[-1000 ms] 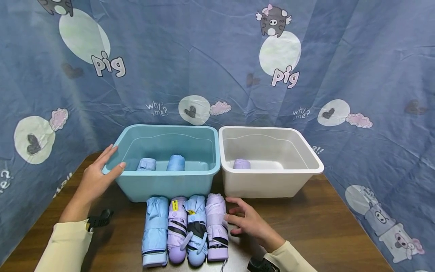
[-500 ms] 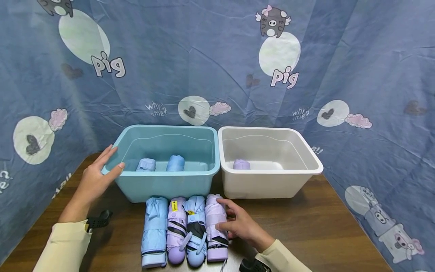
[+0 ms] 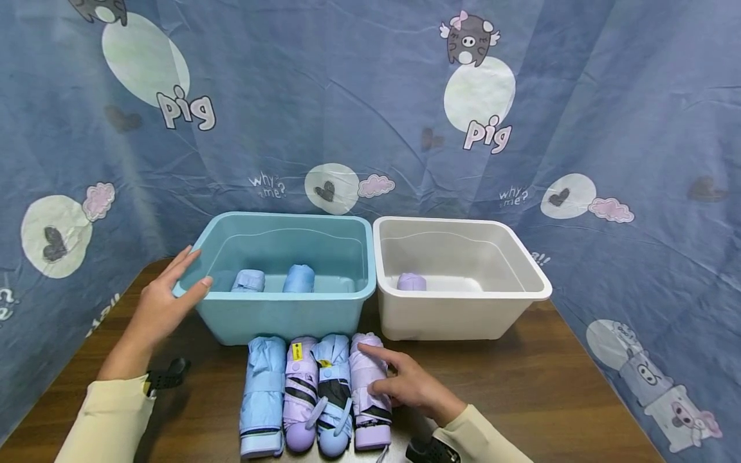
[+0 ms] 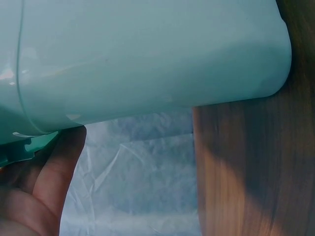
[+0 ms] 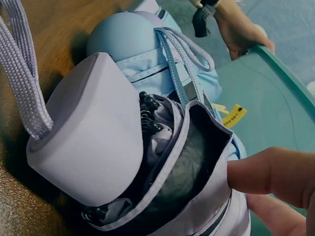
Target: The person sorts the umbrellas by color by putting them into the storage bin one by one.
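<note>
Several folded umbrellas lie side by side on the table in the head view: a light blue one (image 3: 263, 392), a lilac one (image 3: 301, 386), a blue one with a rounded handle (image 3: 334, 399), and a lilac one with a flat handle (image 3: 372, 437) at the right end. My right hand (image 3: 413, 386) grips this last umbrella from its right side. In the right wrist view, thumb and fingers press its fabric, and its handle end (image 5: 93, 132) with a cord faces the camera. My left hand (image 3: 164, 305) holds the left front corner of the teal bin (image 3: 278, 318) at the rim.
Inside the teal bin sit two blue rolled umbrellas (image 3: 299, 278). Right beside it stands a white bin (image 3: 463, 315) with one lilac rolled umbrella (image 3: 411, 281). Both bins stand on the wooden table (image 3: 556, 386), in front of a blue patterned cloth (image 3: 370, 116).
My right hand has moved left from beside the right-end lilac umbrella onto it and taken hold. That umbrella has shifted slightly, its handle end to the right. The left hand stays at the bin.
</note>
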A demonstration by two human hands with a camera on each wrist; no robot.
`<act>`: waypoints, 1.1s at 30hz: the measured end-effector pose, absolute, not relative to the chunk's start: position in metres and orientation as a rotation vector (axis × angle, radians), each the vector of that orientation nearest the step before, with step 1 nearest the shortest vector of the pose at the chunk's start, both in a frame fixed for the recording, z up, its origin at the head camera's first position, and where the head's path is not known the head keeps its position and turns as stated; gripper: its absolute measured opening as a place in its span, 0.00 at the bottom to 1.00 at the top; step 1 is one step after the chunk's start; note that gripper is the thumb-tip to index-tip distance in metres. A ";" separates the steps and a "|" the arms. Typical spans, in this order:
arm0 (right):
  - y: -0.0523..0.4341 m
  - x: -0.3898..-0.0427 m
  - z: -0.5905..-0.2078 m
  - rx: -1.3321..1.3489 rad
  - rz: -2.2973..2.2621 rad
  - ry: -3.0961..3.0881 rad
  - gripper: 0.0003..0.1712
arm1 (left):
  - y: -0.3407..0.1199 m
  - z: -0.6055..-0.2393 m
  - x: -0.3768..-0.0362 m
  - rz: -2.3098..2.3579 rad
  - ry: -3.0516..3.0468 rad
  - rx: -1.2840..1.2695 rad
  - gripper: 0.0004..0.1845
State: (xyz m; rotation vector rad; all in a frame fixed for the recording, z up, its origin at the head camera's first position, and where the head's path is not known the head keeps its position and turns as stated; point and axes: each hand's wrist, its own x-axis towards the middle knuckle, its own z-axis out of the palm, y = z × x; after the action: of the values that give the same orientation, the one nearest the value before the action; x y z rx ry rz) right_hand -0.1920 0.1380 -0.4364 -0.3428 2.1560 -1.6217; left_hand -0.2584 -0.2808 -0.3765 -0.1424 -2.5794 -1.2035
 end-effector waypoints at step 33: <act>0.121 -0.193 -0.435 -0.523 -1.266 2.652 0.43 | -0.277 -0.373 -0.255 -1.203 -2.574 -0.127 0.37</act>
State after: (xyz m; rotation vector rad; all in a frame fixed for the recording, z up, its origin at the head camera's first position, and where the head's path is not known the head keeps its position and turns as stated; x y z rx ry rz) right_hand -0.1928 0.1213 -0.4355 -0.5226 2.6519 -1.2655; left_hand -0.2550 -0.2771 -0.3729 -0.1267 -2.5743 -1.2025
